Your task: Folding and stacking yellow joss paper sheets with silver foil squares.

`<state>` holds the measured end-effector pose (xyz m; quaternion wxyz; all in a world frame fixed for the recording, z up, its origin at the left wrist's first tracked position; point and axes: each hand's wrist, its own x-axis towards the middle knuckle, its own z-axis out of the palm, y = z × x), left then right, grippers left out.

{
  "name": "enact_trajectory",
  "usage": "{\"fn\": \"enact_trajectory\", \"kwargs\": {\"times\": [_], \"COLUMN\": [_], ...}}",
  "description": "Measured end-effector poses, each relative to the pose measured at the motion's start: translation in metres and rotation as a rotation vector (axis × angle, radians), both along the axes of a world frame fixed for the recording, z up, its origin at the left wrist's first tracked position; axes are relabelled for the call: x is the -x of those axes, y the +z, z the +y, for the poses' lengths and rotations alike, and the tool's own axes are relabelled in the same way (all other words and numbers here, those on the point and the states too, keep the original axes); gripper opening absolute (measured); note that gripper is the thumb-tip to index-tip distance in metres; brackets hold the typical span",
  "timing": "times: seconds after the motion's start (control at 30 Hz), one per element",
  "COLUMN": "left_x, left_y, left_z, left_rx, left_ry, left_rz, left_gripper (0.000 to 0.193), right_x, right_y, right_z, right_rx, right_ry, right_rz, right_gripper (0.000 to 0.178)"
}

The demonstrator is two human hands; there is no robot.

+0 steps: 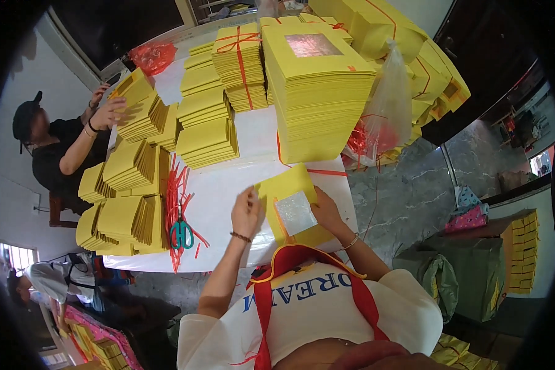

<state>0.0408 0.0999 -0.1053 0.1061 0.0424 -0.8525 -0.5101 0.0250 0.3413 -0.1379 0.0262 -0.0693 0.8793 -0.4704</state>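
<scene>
A yellow paper sleeve with a clear, shiny window lies in front of me at the table's near edge. My right hand grips its right edge, with part of the fingers hidden. Beside its left edge is my left hand, fingers loosely bent and thumb apart; no held thing shows in it. Beyond the sleeve rises a tall stack of similar windowed yellow pieces. Teal-handled scissors lie on red strips to my left.
Folded yellow bundles fill the white table's left and far parts. A tied stack stands at the back. A clear plastic bag with red strips hangs by the tall stack. Co-workers are at the left.
</scene>
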Motion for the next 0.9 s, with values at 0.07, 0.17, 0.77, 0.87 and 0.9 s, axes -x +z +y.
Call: {"fn": "enact_trajectory", "kwargs": {"times": [0.07, 0.17, 0.77, 0.87, 0.9], "left_x": [0.028, 0.063, 0.144, 0.148, 0.147], "left_y": [0.048, 0.113, 0.238, 0.253, 0.258], "left_z": [0.005, 0.018, 0.066, 0.066, 0.066], "left_rx": [0.039, 0.077, 0.534, 0.606, 0.586], "left_ry": [-0.041, -0.104, -0.258, -0.264, -0.294], "left_rz": [0.138, 0.285, 0.703, 0.694, 0.620], "left_gripper": [0.033, 0.031, 0.029, 0.023, 0.021], "right_x": [0.002, -0.002, 0.146, 0.156, 0.158], "right_y": [-0.001, 0.023, 0.216, 0.224, 0.220], "right_z": [0.002, -0.003, 0.084, 0.075, 0.073], "right_rx": [-0.070, -0.374, 0.424, 0.491, 0.579], "right_ry": [0.005, -0.079, -0.127, -0.030, -0.012], "right_rz": [0.088, 0.028, 0.602, 0.547, 0.508], "right_gripper": [0.046, 0.046, 0.032, 0.033, 0.033]}}
